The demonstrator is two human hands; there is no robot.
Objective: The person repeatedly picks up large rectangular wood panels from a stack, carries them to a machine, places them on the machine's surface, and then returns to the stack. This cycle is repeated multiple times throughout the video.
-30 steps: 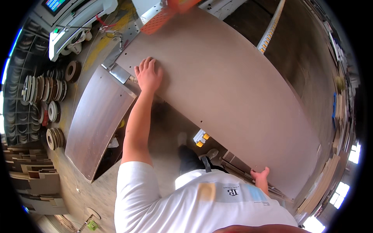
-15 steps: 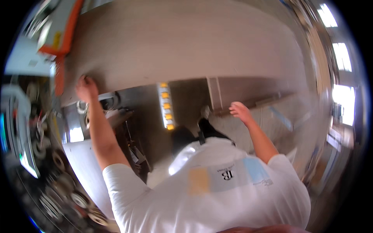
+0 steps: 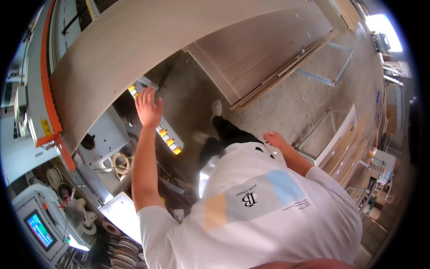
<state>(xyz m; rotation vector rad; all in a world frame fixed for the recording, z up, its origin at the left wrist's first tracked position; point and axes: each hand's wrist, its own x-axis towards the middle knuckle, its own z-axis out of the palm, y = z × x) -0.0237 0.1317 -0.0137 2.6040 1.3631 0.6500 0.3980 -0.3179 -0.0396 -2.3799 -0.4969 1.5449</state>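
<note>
Panel (image 3: 134, 40) upper left, one end beside orange guard (image 3: 53, 120). Left hand (image 3: 148, 107) splayed over roller bar (image 3: 169, 140), gripping nothing; panel contact can't tell. Right hand (image 3: 273, 138) loose near waist, nothing visible in it. Suggest: steady panel palm-flat, keep level.

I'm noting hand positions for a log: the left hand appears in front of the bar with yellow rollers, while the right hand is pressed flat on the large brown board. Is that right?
Not quite: the right hand is off the large brown board; the head view shows it beside the white shirt. The left hand does appear in front of the bar with yellow rollers.
</note>
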